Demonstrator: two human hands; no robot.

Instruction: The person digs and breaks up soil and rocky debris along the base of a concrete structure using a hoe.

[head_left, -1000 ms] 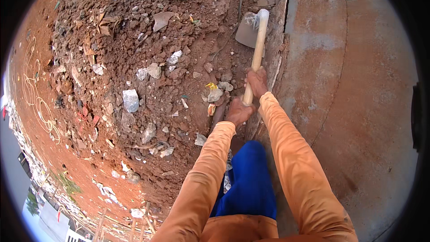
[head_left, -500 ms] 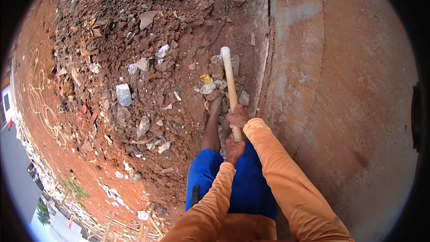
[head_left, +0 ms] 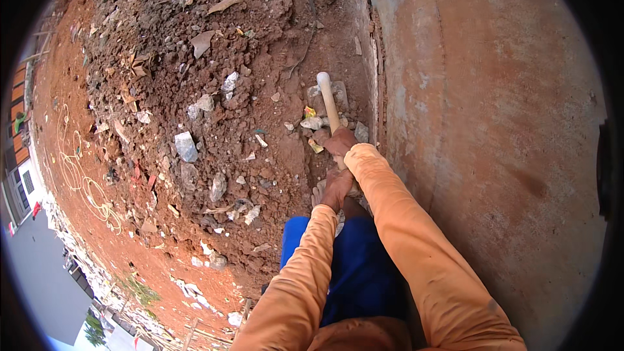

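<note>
Both my hands grip the pale wooden handle of a hoe [head_left: 329, 105]. My right hand [head_left: 340, 141] is wrapped round the handle farther from me. Closer to my body, my left hand [head_left: 336, 190] is closed round its near part. The handle slants away to a whitish rounded end, beside which a flat, squarish grey blade [head_left: 338, 93] shows against the soil. Stones [head_left: 311, 123] and a yellow scrap [head_left: 309, 112] lie just left of the handle. My forearms partly cover my blue-clad legs.
A broad heap of reddish soil [head_left: 162, 91] with rubble and litter spreads on the left. Along the right runs a smooth, brown-stained concrete surface [head_left: 481, 123] with a raised edge. A loose pale cord [head_left: 81, 179] lies at the far left.
My view has shifted, and my body leans farther forward over the hoe. My two hands have moved a little, still on the handle. Several stones near the blade look differently placed.
</note>
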